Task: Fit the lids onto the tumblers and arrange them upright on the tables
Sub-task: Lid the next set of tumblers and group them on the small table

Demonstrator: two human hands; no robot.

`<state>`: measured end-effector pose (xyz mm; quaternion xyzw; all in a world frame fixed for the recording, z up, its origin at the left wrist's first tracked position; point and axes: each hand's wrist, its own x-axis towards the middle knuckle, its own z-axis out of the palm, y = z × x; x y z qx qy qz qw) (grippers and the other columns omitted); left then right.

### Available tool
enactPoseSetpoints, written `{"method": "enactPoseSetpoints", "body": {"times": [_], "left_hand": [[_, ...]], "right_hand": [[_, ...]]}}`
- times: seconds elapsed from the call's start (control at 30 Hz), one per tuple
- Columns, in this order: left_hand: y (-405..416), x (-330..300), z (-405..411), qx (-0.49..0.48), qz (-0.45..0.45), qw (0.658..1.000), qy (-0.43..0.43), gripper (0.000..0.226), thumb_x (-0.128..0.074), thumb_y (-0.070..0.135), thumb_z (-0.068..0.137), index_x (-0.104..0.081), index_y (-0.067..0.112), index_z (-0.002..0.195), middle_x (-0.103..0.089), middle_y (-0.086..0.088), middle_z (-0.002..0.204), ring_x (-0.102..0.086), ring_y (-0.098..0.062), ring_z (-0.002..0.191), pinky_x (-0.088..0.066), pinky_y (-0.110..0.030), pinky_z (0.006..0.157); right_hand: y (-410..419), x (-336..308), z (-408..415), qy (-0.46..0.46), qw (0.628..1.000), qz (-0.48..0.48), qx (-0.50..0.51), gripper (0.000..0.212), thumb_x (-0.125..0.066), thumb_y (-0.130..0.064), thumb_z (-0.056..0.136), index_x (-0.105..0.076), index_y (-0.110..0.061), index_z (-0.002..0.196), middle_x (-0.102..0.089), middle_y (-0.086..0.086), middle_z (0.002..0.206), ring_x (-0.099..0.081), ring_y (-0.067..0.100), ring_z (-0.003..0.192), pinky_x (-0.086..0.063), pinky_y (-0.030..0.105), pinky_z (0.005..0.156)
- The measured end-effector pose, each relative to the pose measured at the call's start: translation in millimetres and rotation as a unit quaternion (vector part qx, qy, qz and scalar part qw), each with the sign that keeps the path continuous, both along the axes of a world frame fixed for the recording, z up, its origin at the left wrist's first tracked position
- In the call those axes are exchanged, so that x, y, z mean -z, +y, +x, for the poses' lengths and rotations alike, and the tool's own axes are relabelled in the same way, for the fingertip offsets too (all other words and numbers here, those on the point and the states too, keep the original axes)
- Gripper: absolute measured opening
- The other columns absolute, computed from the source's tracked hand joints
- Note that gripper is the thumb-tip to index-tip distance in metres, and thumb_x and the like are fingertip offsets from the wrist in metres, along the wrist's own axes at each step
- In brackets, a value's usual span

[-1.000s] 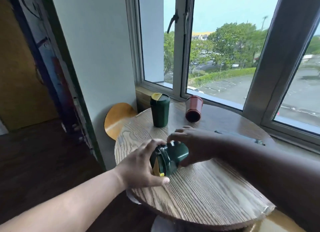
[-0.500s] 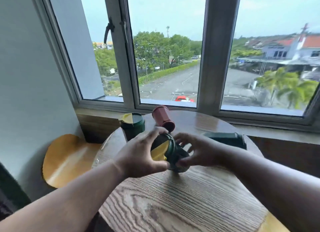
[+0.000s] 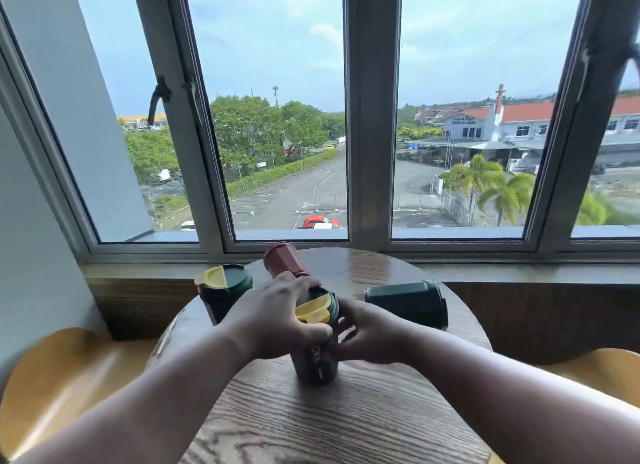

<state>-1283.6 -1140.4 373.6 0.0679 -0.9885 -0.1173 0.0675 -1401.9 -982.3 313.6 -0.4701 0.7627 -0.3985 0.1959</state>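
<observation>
A dark green tumbler [image 3: 314, 363] stands upright in the middle of the round wooden table [image 3: 346, 422]. Its green lid with a yellow flap [image 3: 311, 311] sits on top. My left hand [image 3: 277, 321] grips the lid from the left, fingers curled over its rim. My right hand [image 3: 367, 335] holds the tumbler's upper body from the right. Behind on the left stands a second green tumbler with a lid [image 3: 223, 290], upright. A red tumbler [image 3: 282, 261] lies on its side behind my hands. Another green tumbler [image 3: 408, 302] lies on its side at the right.
Window frames and a wooden sill [image 3: 519, 273] run close behind the table. Yellow wooden stool seats stand at the lower left [image 3: 59, 380] and right [image 3: 599, 370]. A pale wall [image 3: 31, 255] closes the left side.
The held tumbler has gone from lying tilted between my hands to standing upright on the table. My view has swung right and up towards the window.
</observation>
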Motion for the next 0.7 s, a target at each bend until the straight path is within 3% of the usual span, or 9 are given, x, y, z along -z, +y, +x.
{"method": "enactPoseSetpoints", "body": {"times": [0.17, 0.27, 0.33, 0.4, 0.53, 0.7], "left_hand": [[1, -4, -3, -0.004, -0.018, 0.999, -0.027, 0.082, -0.057, 0.069, 0.072, -0.036, 0.043, 0.146, -0.046, 0.011, 0.144, -0.047, -0.013, 0.129, -0.041, -0.034, 0.102], [2, -9, -9, -0.002, -0.031, 0.998, -0.048, 0.078, -0.061, 0.066, 0.075, -0.037, 0.043, 0.145, -0.047, 0.01, 0.145, -0.047, -0.013, 0.129, -0.04, -0.032, 0.103], [3, -16, -14, -0.002, -0.04, 0.996, -0.077, 0.076, -0.064, 0.065, 0.074, -0.037, 0.044, 0.142, -0.047, 0.01, 0.144, -0.048, -0.012, 0.126, -0.04, -0.032, 0.102], [5, -25, -21, -0.001, -0.047, 0.991, -0.124, 0.076, -0.067, 0.064, 0.075, -0.038, 0.042, 0.141, -0.046, 0.011, 0.144, -0.048, -0.012, 0.124, -0.04, -0.03, 0.1], [13, -44, -39, -0.013, -0.069, 0.98, -0.188, 0.081, -0.061, 0.082, 0.07, -0.043, 0.042, 0.138, -0.049, 0.014, 0.136, -0.049, -0.008, 0.113, -0.04, -0.028, 0.092], [57, -54, -74, -0.041, -0.066, 0.992, -0.098, 0.066, -0.057, 0.079, 0.076, -0.048, 0.044, 0.131, -0.058, 0.017, 0.121, -0.056, -0.002, 0.099, -0.046, -0.026, 0.084]], "right_hand": [[-2, -2, -5, -0.012, 1.0, 0.001, -0.024, 0.043, -0.078, -0.003, 0.08, -0.061, -0.037, 0.099, -0.067, -0.016, 0.092, -0.064, 0.003, 0.086, -0.054, 0.022, 0.079], [-3, -3, -12, -0.003, 0.999, 0.018, -0.034, 0.043, -0.082, -0.015, 0.078, -0.06, -0.042, 0.103, -0.07, -0.012, 0.1, -0.067, 0.006, 0.092, -0.058, 0.029, 0.085], [-3, -3, -20, 0.009, 0.998, 0.041, -0.04, 0.048, -0.083, -0.026, 0.074, -0.058, -0.044, 0.112, -0.07, -0.008, 0.11, -0.069, 0.011, 0.099, -0.059, 0.04, 0.09], [-2, -7, -29, 0.035, 0.996, 0.066, -0.05, 0.057, -0.083, -0.031, 0.075, -0.053, -0.041, 0.123, -0.067, -0.009, 0.114, -0.067, 0.007, 0.099, -0.059, 0.043, 0.09], [6, -21, -50, 0.099, 0.989, 0.091, -0.062, 0.067, -0.076, -0.019, 0.084, -0.046, -0.027, 0.143, -0.064, -0.005, 0.118, -0.059, 0.006, 0.091, -0.057, 0.037, 0.091], [39, -42, -95, 0.272, 0.96, 0.042, -0.056, 0.045, -0.057, -0.01, 0.092, -0.06, -0.024, 0.134, -0.066, -0.005, 0.118, -0.059, 0.01, 0.091, -0.045, 0.014, 0.083]]}}
